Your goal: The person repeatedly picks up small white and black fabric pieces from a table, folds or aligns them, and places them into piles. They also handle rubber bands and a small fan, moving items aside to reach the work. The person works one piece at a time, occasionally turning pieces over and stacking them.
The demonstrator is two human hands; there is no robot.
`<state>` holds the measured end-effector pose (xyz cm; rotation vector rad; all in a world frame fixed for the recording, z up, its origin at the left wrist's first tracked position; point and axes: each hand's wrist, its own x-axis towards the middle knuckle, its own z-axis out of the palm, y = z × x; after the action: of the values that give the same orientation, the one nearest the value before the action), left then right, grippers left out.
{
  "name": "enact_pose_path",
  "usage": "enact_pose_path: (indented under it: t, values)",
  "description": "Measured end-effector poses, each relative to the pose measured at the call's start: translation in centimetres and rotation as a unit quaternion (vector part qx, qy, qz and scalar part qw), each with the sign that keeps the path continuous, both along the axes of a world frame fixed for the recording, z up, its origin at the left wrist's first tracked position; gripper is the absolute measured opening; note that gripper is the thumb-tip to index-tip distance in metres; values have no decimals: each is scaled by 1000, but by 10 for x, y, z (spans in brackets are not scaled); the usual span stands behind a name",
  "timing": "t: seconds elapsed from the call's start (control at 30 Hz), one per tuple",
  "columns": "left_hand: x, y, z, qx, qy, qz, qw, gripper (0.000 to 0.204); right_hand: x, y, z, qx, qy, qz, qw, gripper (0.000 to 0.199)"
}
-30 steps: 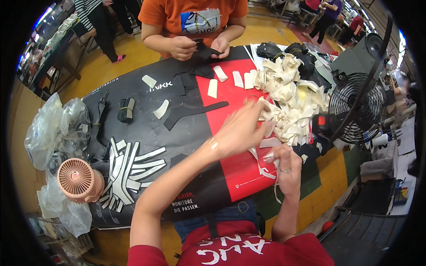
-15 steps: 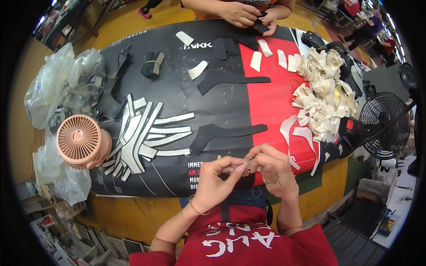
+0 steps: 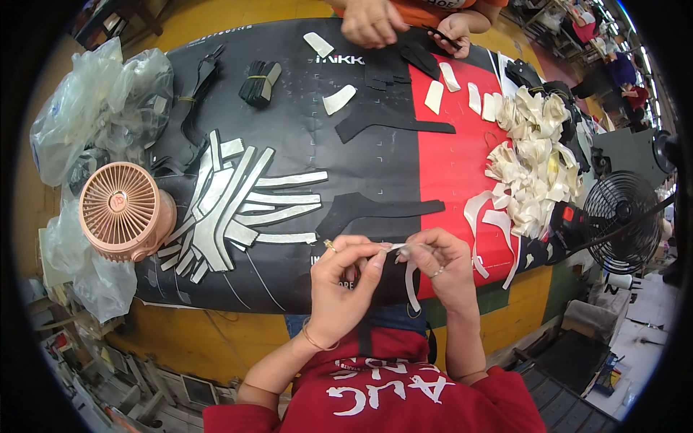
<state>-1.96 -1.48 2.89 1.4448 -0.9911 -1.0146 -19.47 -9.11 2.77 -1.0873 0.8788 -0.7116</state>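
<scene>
Over the near edge of the table, my left hand [image 3: 348, 283] and my right hand [image 3: 442, 268] face each other with fingertips pinched. Between them is a thin white strip [image 3: 412, 286], whose loose end curves down below my right fingers. Just beyond my hands lies a flat black cut piece [image 3: 375, 211] with a long arm. A similar black piece [image 3: 390, 124] lies farther back. To the left, several white-faced strips with dark edges [image 3: 229, 206] are heaped crosswise. Two curved white strips [image 3: 498, 222] rest on the red area right of my hands.
A pink fan [image 3: 121, 209] and clear plastic bags [image 3: 101, 115] stand left. A crumpled cream heap [image 3: 534, 159] and a black fan [image 3: 624, 220] are right. Across the table, a co-worker's hands [image 3: 372, 23] hold something dark. A banded dark bundle [image 3: 260, 83] lies far left of centre.
My hands have drawn slightly apart, and the white strip now shows between them and hangs down. The co-worker's hands have separated. The whole view has shifted a little.
</scene>
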Motion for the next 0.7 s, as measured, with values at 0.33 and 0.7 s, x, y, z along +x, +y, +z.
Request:
enact_pose_path:
  t: [0.33, 0.7]
  values:
    - [-35, -20, -32, -23, -441, -193, 876, 80, -39, -15, 40, -94, 193, -8, 977, 14]
    - [1, 34, -25, -17, -493, -44, 869, 48, 25, -48, 29, -188, 289, 183, 920, 17]
